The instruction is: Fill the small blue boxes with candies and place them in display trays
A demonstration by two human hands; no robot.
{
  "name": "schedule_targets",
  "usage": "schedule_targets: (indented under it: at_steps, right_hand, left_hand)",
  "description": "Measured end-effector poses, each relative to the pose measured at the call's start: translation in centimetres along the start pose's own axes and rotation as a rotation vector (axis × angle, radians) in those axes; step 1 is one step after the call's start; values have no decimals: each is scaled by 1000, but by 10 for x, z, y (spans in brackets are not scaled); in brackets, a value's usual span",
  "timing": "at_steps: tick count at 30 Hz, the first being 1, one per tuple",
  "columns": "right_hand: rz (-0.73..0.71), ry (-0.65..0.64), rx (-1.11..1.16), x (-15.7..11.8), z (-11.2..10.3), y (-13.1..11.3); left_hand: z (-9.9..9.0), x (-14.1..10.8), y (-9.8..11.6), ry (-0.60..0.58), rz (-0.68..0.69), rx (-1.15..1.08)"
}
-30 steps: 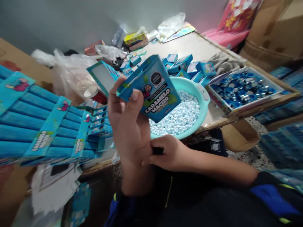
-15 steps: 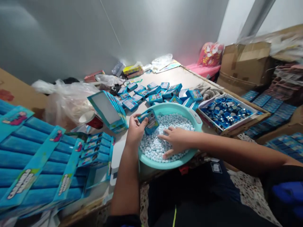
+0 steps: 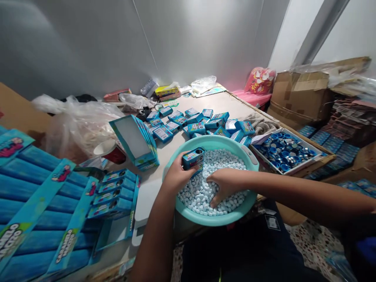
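Note:
A turquoise basin (image 3: 182, 209) full of small pale-blue candies (image 3: 202, 199) stands at the table's front edge. Over its left side my left hand (image 3: 178, 174) grips a small blue box (image 3: 194, 157), whose top shows a dark round hole. My right hand (image 3: 225, 186) is sunk by its fingertips into the candies, its fingers apart and curved; the buried tips are hidden. Behind the basin lie several loose blue boxes (image 3: 196, 128). To the right, a white tray (image 3: 289, 171) holds many blue and silver round caps (image 3: 283, 150).
Stacked blue display cartons (image 3: 32, 196) fill the left side, beside an opened blue carton (image 3: 132, 137) and a paper cup (image 3: 110, 150). A white device (image 3: 147, 199) lies left of the basin. Cardboard boxes (image 3: 299, 94) stand at the right.
The small box in my left hand has turned more upright, showing its holed top. My right hand's fingers have curled and sunk into the candies. The view has shifted slightly.

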State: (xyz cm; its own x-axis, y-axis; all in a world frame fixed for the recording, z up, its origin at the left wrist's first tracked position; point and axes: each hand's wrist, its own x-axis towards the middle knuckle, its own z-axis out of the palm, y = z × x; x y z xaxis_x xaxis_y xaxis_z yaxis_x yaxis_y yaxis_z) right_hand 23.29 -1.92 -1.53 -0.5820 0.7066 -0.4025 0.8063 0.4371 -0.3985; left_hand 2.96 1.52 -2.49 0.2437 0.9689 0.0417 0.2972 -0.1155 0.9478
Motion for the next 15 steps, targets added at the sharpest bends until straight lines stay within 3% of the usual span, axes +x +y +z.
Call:
schedule_targets:
  at_steps: [6,15]
  right_hand:
    - [49,81,58,-5,0,-5]
    - [-67,312,305,-12,-2,-2]
  left_hand:
    - [1,-2,0,0,-6,24]
    - [1,-2,0,30,35,73]
